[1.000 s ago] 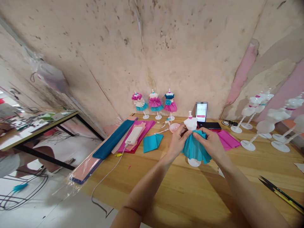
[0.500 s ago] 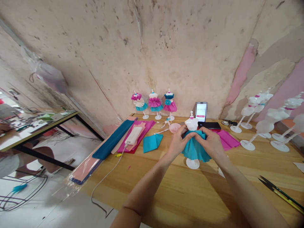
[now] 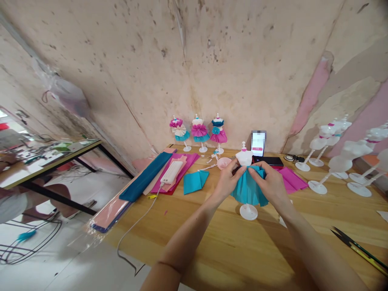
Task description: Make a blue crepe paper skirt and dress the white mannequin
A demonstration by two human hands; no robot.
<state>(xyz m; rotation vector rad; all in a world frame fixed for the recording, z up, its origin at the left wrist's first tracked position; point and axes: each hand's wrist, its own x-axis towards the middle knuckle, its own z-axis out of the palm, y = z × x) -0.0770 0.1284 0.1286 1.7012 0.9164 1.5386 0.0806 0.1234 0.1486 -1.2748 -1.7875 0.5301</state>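
A small white dress-form mannequin [image 3: 244, 157] stands on its round base [image 3: 248, 212] in front of me, leaning slightly. Around its waist hangs a turquoise crepe-paper skirt [image 3: 248, 192], gathered in pleats. My left hand [image 3: 228, 180] pinches the skirt's waist at the left, thumb in front and fingers behind. On the other side my right hand [image 3: 270, 181] grips the gathered paper the same way, near a bunched fold. The fingertips behind the form are hidden. Folded turquoise paper [image 3: 195, 182] lies left of my hands, and magenta paper [image 3: 292, 180] lies to the right.
Three dressed mannequins [image 3: 199, 131] line the wall. Several bare ones [image 3: 327, 141] stand at right. Black-and-yellow snips [image 3: 357, 246] lie near right. A phone [image 3: 257, 142], pink bowl [image 3: 224, 163], white power bank [image 3: 171, 172] with cable, and paper sheets [image 3: 145, 178] occupy the table.
My thumbs have drawn slightly apart at the skirt's waist. The mannequin has tilted a little, its base shifting slightly toward me and right. The view has shifted slightly.
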